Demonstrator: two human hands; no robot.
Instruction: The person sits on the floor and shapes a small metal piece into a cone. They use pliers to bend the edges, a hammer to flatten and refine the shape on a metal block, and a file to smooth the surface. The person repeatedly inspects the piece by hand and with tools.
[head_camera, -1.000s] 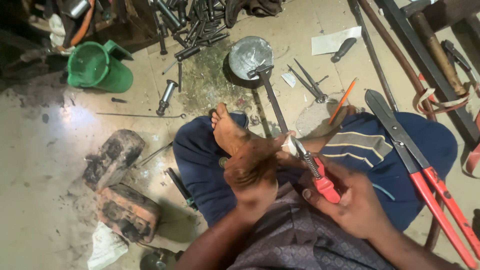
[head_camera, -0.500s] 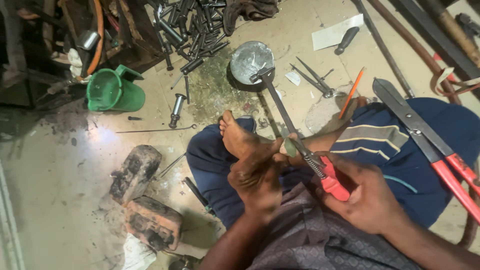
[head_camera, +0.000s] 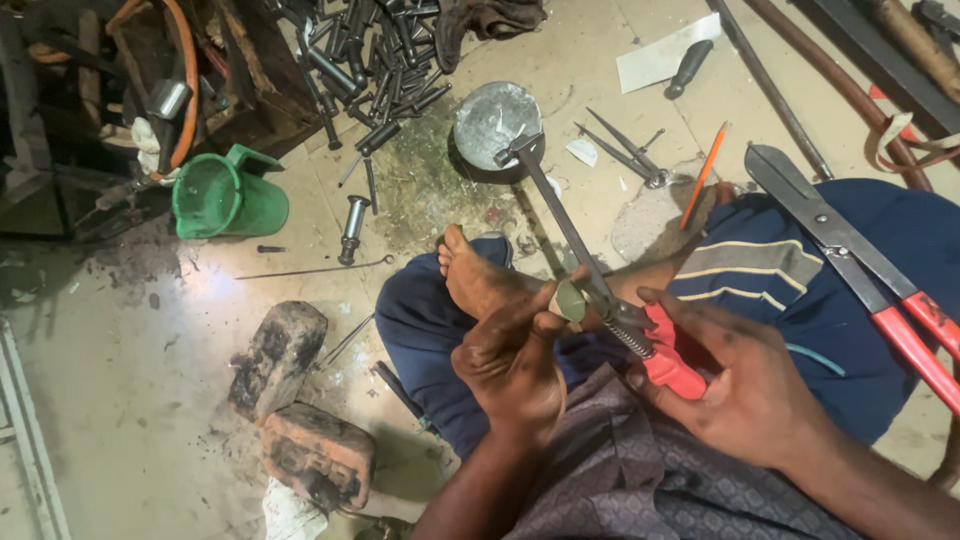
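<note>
Person seated on the floor, one bare foot (head_camera: 478, 280) crossed over the lap.

Right hand (head_camera: 735, 385): closed around the red grips of one pair of pliers (head_camera: 640, 335); fingers wrapped over the handles, thumb on top. A coil spring shows between the handles.

Left hand (head_camera: 512, 360): fingers curled, pinching one small pale piece (head_camera: 570, 300) at the pliers' nose, just above the knee. What the piece is, cannot tell.

One long metal bar (head_camera: 555, 215) runs from the pliers' nose up to one round grey tin (head_camera: 497, 122) on the floor; its far end lies across the tin's rim. Whether the bar belongs to the pliers or sits in their nose, cannot tell.

Other items counted:
- One large pair of cutters (head_camera: 850, 260) with red handles, lying across the right thigh.
- One green plastic jug (head_camera: 225, 195), on its side, left of the tin.
- Two sooty bricks (head_camera: 300, 410), touching, beside the left knee.
- One orange pencil (head_camera: 705, 172) on the floor.
- One pair of dividers (head_camera: 625, 155), near the pencil.
- One heap of dark bolts (head_camera: 370, 55), too many to count, at the top.
- One single bolt (head_camera: 350, 228) apart from the heap, near the jug.
</note>
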